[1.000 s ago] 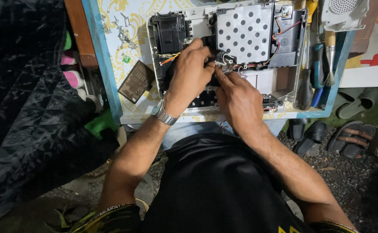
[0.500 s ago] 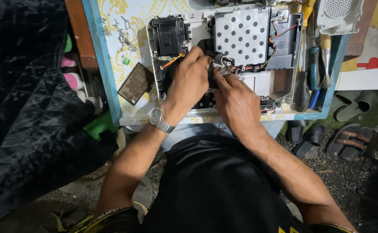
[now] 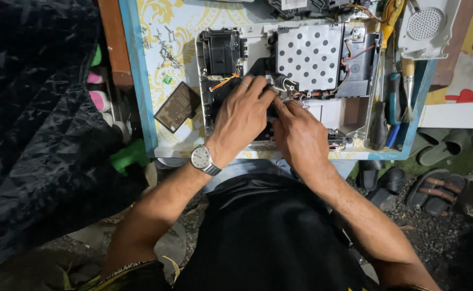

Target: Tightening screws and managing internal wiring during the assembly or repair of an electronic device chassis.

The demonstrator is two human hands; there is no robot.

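both hands have barely shifted: left hand (image 3: 242, 116) and right hand (image 3: 298, 134) pinch parts inside the opened device (image 3: 323, 59); exact grip unclear.

Bright, even light falls from above on the desk (image 3: 139, 81), sharp and shadowless around the perforated metal plate (image 3: 307, 56), while the dark cloth (image 3: 37, 134) left of the desk and the ground below it sink into dim, grainy murk.

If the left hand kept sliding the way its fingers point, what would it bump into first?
The left hand points up and to the right across the opened device. Its fingertips already rest by a small metal cylindrical part; just past that lies the perforated metal plate. Depth is hard to judge.
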